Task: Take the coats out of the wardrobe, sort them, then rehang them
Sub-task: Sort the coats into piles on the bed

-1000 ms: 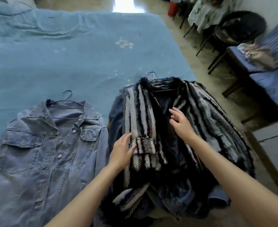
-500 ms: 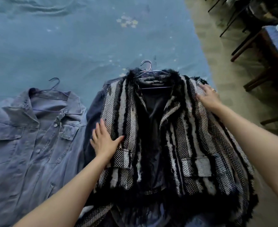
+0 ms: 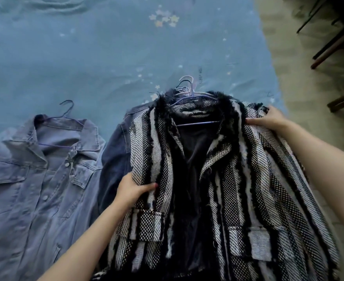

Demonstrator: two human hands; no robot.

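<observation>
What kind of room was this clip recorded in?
Probably a bedroom at home: coats on hangers lie on a bed with a blue star-print sheet, a light denim jacket beside a striped tweed coat, with dark chair legs alongside.

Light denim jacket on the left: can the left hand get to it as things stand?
Probably yes, once it lets go. The left hand grips the striped coat; the denim jacket lies flat beside it on the bed, uncovered.
</observation>
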